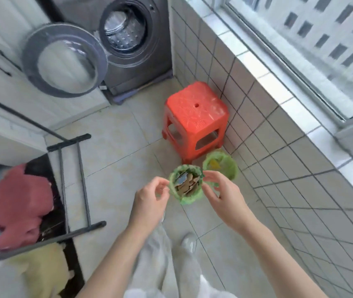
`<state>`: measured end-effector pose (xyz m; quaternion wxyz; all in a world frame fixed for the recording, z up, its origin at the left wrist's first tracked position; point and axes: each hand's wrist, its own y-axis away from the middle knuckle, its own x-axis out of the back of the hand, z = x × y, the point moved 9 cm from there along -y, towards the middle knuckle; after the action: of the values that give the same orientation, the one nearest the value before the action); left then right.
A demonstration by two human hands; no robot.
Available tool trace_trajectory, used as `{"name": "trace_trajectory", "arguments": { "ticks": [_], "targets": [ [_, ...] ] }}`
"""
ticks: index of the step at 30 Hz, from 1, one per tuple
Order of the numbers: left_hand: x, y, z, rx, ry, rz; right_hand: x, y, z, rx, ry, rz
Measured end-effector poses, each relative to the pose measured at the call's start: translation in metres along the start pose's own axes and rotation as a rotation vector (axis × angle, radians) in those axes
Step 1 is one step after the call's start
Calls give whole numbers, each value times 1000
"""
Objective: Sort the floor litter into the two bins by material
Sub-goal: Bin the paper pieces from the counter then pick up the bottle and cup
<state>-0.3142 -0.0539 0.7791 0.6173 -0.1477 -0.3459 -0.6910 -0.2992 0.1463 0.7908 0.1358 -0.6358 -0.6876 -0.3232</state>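
Hands meet over the nearer of two small bins on the tiled floor (115,134). The near bin (186,198), lined with a green bag, holds brownish cardboard scraps (189,183) and a bluish piece. The left hand (149,197) pinches the bag's rim on the left side, its grip narrow, thumb and forefinger closed on the green plastic. The right hand (220,190) does the same on the right side of the rim, fingers curled in a narrow grip on the liner. Whether the bin is lifted or standing on the floor cannot be told.

Just behind and to the right, touching or nearly touching the first, sits the second bin (227,166), also green-lined, with a yellowish item inside that is too blurred to name. It stands close against the tiled wall (278,168). A red plastic stool (195,117) stands just behind both bins. Farther back, a washing machine (137,61) has its round door (64,61) swung open. At the left, a dark drying rack (74,183) stands beside pink cloth (18,205) and yellow cloth (44,269).
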Motion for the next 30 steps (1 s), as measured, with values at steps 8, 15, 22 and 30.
{"name": "trace_trajectory", "arguments": {
  "ticks": [8,15,22,30],
  "targets": [
    [100,0,-43,94,70,199,-48,-32,-92,154,77,-112],
    [196,-49,-77,116,148,284,-102,-92,-181,234,146,-159],
    [332,-140,-105,70,73,305,-156,-185,-302,251,145,-121],
    [457,-247,-120,41,82,422,-189,-299,-421,311,141,-69]
  ]
}}
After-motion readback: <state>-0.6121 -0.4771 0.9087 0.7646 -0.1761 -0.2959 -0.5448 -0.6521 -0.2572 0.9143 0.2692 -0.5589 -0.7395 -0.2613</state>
